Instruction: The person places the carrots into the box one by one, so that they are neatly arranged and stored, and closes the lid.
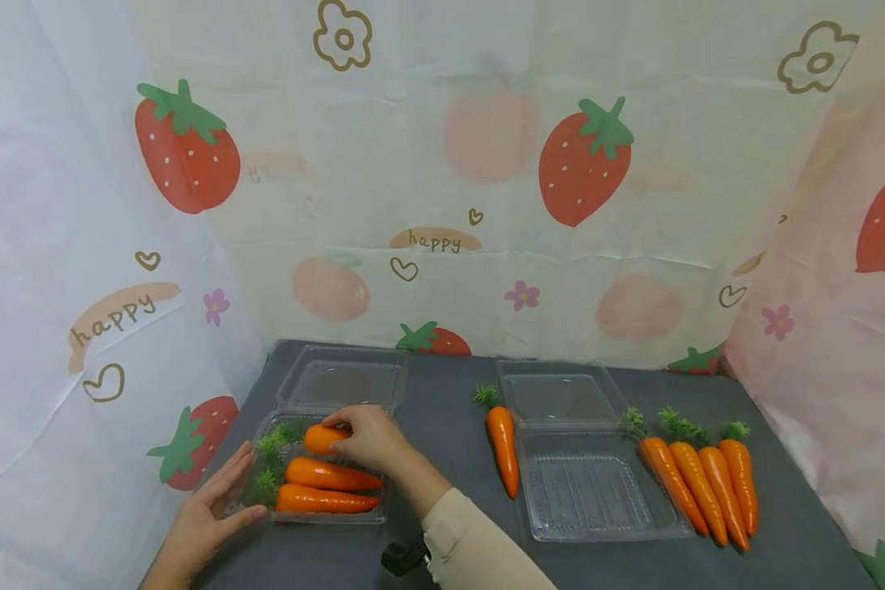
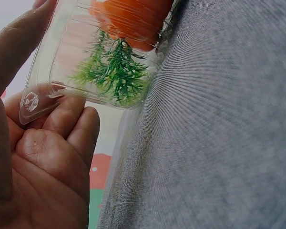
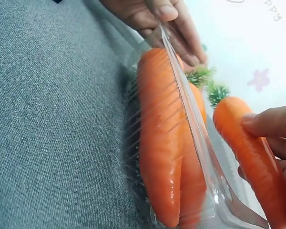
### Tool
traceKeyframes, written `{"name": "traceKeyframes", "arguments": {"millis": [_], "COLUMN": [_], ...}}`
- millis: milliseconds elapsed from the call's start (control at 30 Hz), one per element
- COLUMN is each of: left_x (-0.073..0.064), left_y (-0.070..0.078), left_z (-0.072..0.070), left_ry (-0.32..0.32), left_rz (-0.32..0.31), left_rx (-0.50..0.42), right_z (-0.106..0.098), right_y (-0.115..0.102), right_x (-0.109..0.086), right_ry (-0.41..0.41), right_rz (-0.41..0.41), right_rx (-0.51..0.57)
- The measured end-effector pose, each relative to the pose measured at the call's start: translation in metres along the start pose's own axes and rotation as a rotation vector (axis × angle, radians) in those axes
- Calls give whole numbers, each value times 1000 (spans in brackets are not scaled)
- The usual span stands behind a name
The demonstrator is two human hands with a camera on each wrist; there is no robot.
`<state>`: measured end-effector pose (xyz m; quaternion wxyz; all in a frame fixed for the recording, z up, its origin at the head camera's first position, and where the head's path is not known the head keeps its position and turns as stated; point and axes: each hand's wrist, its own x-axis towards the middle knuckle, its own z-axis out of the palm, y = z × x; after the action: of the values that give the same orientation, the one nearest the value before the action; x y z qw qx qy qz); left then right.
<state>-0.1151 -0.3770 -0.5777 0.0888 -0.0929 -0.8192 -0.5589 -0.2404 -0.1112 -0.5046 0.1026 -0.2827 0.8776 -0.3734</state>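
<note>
My right hand [image 1: 372, 440] grips an orange carrot [image 1: 320, 438] with a green top, over the back part of a clear plastic clamshell box [image 1: 310, 518]. In the right wrist view the thumb lies on the held carrot [image 3: 250, 152], raised at the box's rim. Two more carrots [image 1: 332, 474] lie side by side inside, tops to the left. My left hand [image 1: 210, 508] holds the box's left front corner between thumb and fingers. Through the plastic, the left wrist view shows a leafy green top [image 2: 115, 71].
A second clamshell box [image 1: 590, 492] stands with its lid folded back on the right. One carrot [image 1: 503, 447] lies left of it; several carrots [image 1: 708, 483] lie along its right side. Printed cloth [image 1: 442, 188] walls the grey table [image 1: 450, 524] on the back and sides.
</note>
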Motion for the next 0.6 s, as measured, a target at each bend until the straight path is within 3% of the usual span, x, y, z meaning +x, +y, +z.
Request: {"name": "traceKeyframes", "arguments": {"millis": [600], "left_x": [0], "left_y": [1], "left_z": [0], "left_ry": [-1], "left_rz": [6], "left_rx": [3], "right_z": [12], "right_y": [-3], "right_x": [13], "right_ry": [-8], "right_rz": [22], "right_rx": [80]}}
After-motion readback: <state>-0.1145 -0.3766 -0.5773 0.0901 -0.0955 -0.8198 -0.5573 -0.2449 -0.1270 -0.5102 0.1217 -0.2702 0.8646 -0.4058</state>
